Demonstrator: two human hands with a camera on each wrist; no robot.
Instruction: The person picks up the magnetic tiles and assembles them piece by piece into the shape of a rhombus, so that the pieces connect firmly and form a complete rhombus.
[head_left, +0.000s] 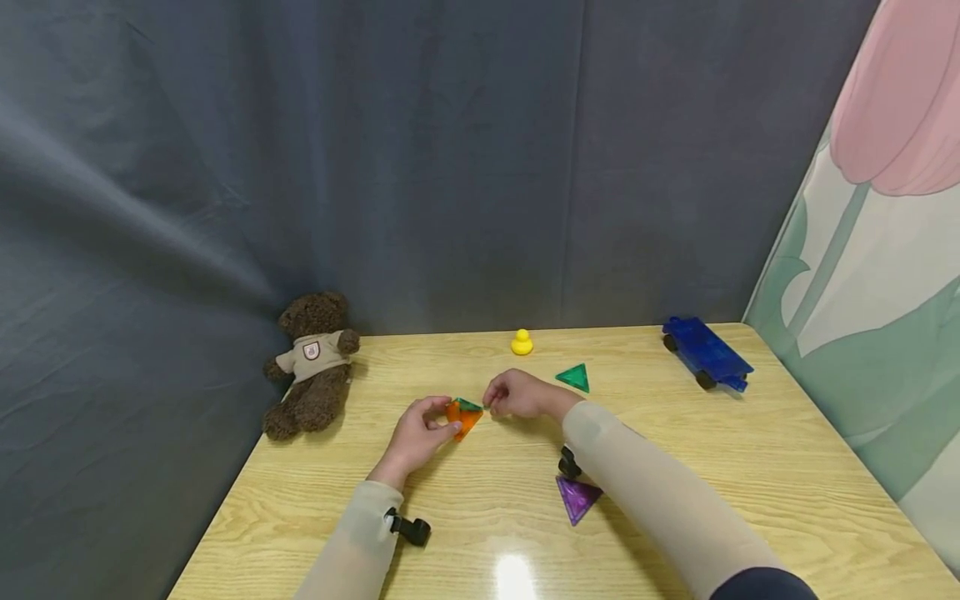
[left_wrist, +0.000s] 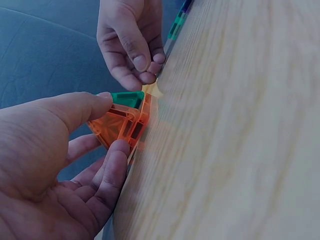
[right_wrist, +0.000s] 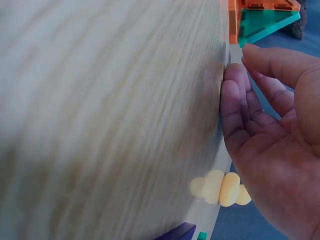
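Note:
My left hand [head_left: 420,433] holds a small built shape of magnetic tiles, its thumb and fingers on opposite sides. Orange triangular tiles [left_wrist: 115,127] make up the near faces of the shape, and a green triangular tile [left_wrist: 128,99] sits on its far side. Just to the right of this shape is my right hand [head_left: 517,395], its fingertips close to the green tile's corner. In the right wrist view that hand's fingers [right_wrist: 234,95] are loosely bent and nothing shows between them.
A loose green triangle [head_left: 575,377] lies beyond my right wrist, and a purple triangle [head_left: 577,498] under the forearm. Along the back are a yellow rubber duck [head_left: 522,342] and a blue wheeled base [head_left: 707,352]. A brown teddy bear [head_left: 313,371] sits at the table's left edge.

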